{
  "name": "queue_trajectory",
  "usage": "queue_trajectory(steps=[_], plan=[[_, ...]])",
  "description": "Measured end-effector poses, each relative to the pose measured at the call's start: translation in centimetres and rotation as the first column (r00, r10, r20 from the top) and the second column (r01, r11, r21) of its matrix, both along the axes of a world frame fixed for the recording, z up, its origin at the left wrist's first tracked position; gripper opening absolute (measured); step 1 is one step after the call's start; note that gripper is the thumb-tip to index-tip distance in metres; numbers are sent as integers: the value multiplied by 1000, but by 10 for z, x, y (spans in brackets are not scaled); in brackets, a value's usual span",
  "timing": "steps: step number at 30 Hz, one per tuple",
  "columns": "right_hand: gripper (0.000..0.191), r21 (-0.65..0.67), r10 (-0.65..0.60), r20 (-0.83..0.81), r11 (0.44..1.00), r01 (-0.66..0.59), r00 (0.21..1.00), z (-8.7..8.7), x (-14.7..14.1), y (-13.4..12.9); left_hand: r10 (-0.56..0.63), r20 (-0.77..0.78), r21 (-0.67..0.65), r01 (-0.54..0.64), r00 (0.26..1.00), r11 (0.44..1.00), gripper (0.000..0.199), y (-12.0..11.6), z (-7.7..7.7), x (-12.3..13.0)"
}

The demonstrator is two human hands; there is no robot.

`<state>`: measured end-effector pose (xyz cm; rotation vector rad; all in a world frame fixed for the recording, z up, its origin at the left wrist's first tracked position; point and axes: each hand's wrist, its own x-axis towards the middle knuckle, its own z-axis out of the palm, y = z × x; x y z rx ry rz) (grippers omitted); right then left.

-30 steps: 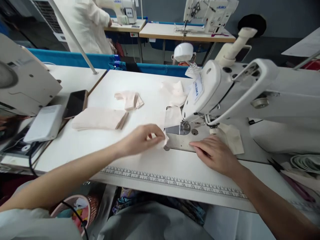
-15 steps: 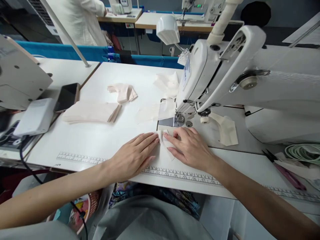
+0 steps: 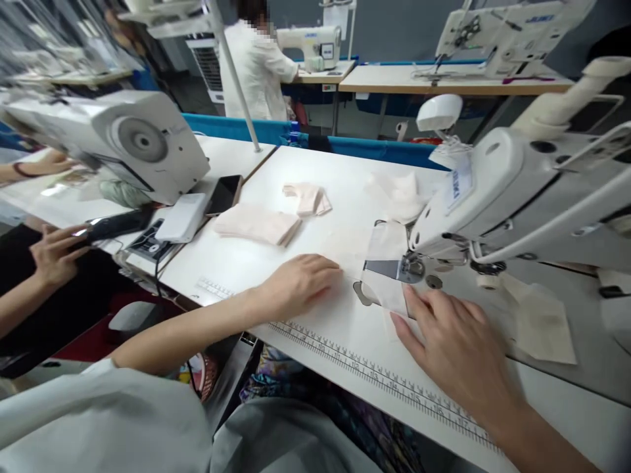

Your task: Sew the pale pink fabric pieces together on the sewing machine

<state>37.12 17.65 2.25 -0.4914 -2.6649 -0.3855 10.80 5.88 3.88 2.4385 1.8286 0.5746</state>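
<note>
Two bare hands: both over the lower middle of the frame, well apart from each other
Left hand (image 3: 303, 286): centre of the frame, palm down over the white table (image 3: 325, 154), fingers close together and slightly curled; whether they hold anything, I cannot tell
Right hand (image 3: 458, 348): lower right, thumb and forefinger a little apart, fingertips at the right edge of the sheer fabric piece, with no pinch visible
Sheer fabric piece (image 3: 387, 301): right of centre, lying flat just in front of the presser foot (image 3: 413, 268); whether its edge is under the foot, I cannot tell
Sewing machine (image 3: 483, 171): right side of the frame, its head leaning over the fabric
Pale cloths: folded stack (image 3: 259, 225) left of centre, smaller folded bundle (image 3: 306, 199) just above it, crumpled cloth (image 3: 397, 194) beyond the machine's foot, cream piece (image 3: 539, 322) at lower right
Phone (image 3: 224, 195): left of the stack, beside a white box (image 3: 182, 218)
Others: a co-worker in white (image 3: 254, 69) at upper centre, another person's hand (image 3: 56, 256) at the left edge
</note>
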Motion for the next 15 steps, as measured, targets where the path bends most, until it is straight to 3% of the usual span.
queue_trajectory(steps=[2,5,7,10,12,15], plan=[[38,3,36,-49,999,-36,998,-1,1,3,165,90,25,-168,982,985,27,-10,9,-34],[33,-19,90,-94,996,-92,992,1,2,7,420,77,23,-423,904,906,22,-18,22,-82],[30,-36,117,-106,992,-121,987,3,2,9,454,13,-26,-454,891,891,20,-16,27,-100],[27,-57,140,-104,988,-146,985,5,3,12,419,-58,-77,-422,906,903,19,-10,31,-109],[27,-69,149,-99,985,-156,984,5,4,13,421,-54,-110,-424,906,899,20,-6,34,-109],[28,-94,159,-99,981,-169,982,3,6,15,507,27,-216,-490,861,844,19,-5,41,-112]])
